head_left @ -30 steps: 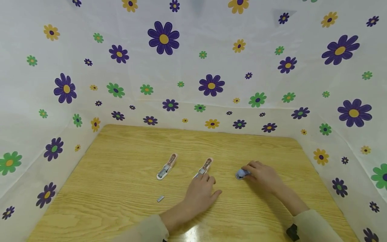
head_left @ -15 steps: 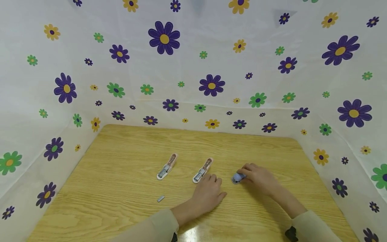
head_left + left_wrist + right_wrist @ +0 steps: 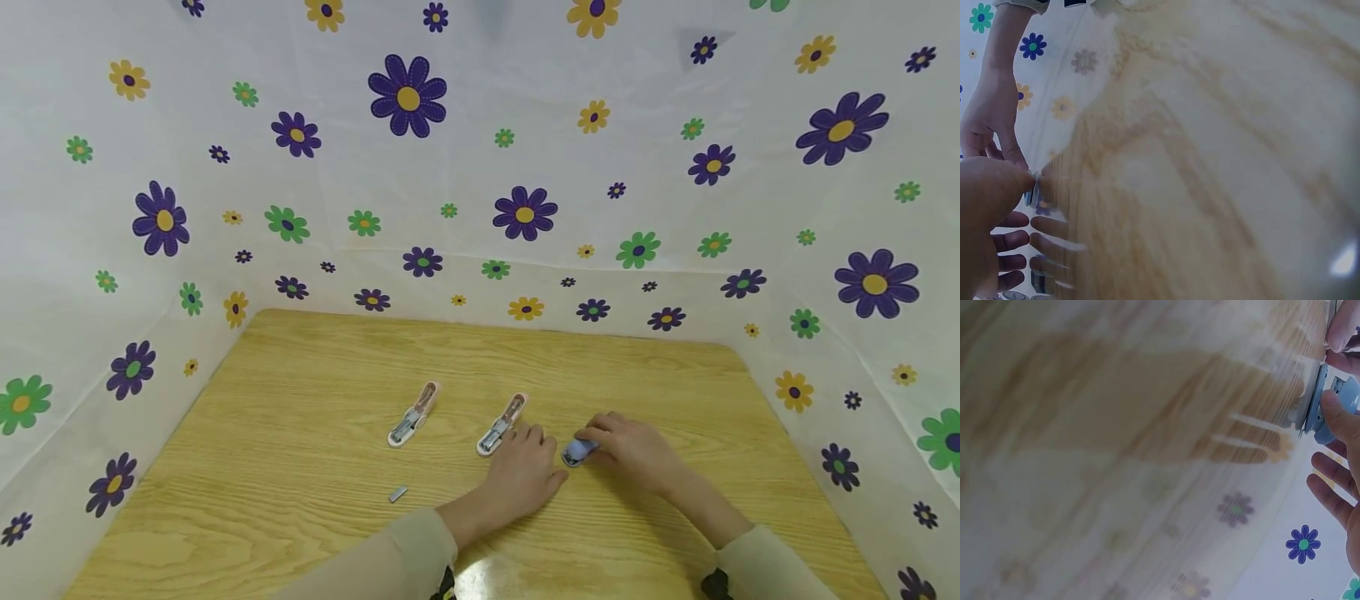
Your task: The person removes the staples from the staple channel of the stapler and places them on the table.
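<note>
My right hand [image 3: 630, 450] pinches a small blue stapler [image 3: 577, 451] low at the tabletop, right of centre in the head view. In the right wrist view, the thumb lies against the blue stapler [image 3: 1344, 394]. My left hand [image 3: 522, 471] rests palm down on the table with loose fingers and holds nothing. Its fingertips lie beside a white and pink stapler [image 3: 501, 427], which stands opened out with its metal inside showing; whether they touch is unclear. A second opened white and pink stapler [image 3: 412, 415] lies to the left. Nearer me is a small grey strip of staples [image 3: 397, 493].
The wooden table [image 3: 300, 358] has a glossy surface that mirrors the hands. White sheeting with printed flowers [image 3: 450, 167] walls it in at the back and both sides.
The right hand has slid the blue stapler leftward and nearer to me. The left hand has moved right, off the middle stapler, which now shows whole. The strip of staples has stayed put.
</note>
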### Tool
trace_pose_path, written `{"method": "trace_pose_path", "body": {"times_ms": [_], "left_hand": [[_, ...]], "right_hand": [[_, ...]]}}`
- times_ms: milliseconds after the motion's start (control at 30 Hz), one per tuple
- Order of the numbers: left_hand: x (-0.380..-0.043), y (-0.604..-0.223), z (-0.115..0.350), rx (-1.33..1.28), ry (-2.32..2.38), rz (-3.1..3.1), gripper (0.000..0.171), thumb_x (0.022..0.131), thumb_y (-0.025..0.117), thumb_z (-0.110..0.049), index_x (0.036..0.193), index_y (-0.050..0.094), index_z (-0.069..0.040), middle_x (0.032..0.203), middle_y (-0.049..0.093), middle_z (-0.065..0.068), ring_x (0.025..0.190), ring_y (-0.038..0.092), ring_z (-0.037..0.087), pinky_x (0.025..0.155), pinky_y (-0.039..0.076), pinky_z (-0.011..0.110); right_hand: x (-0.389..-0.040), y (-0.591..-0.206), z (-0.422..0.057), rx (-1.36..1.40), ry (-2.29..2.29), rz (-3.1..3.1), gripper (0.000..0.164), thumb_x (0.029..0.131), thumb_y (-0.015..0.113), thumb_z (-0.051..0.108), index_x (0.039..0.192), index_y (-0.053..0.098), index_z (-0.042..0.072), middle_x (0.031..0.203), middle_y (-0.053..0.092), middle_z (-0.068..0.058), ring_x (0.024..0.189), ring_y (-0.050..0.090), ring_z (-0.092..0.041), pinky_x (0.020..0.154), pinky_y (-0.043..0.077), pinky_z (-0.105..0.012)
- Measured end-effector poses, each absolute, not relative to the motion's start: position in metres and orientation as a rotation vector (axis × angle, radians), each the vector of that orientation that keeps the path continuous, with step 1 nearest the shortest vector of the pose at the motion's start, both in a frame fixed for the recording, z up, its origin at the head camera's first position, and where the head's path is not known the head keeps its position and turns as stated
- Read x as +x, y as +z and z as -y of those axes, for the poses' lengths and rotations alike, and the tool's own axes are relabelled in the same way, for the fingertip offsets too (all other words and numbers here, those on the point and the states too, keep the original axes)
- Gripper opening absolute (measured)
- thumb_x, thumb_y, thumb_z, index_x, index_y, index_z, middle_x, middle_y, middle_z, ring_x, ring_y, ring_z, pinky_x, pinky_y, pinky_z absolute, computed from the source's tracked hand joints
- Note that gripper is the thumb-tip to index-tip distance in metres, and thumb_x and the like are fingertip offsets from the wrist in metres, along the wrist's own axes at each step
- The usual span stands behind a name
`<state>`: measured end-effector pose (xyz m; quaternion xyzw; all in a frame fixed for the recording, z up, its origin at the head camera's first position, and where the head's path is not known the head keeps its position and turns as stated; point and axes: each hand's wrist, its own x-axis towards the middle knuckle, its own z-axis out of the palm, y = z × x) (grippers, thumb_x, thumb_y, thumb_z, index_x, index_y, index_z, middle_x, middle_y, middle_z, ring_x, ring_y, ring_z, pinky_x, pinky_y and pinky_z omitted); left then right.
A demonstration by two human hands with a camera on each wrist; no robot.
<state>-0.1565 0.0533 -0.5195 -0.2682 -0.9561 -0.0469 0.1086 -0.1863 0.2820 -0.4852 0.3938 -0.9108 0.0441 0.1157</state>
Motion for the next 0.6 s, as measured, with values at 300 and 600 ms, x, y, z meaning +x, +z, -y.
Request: {"method": "trace_pose_path", "body": {"times_ms": [300,600], "left_hand": [[-0.16,-0.521,-0.059,-0.774,-0.137,2.79,0.044,0.098,0.067,-0.059,0.109,0.072,-0.017,0.105,0.068,0.0,0.098,0.061,0.017,0.079,0.051,0.031],[-0.162,-0.525,-0.064,-0.741,-0.166,2.783,0.041,0.097,0.069,-0.059,0.107,0.071,-0.019,0.103,0.07,-0.002,0.096,0.062,0.016,0.077,0.05,0.03]], "right_hand": [[-0.187,-0.487,-0.278,1.184,0.144,2.634,0.031,0.084,0.087,0.019,0.113,0.076,0.016,0.103,0.073,0.002,0.09,0.071,-0.015,0.075,0.061,-0.031],[-0.188,-0.49,-0.275,1.208,0.146,2.641,0.03,0.085,0.086,0.023,0.114,0.077,0.017,0.103,0.074,0.003,0.092,0.07,-0.014,0.077,0.061,-0.031]]}}
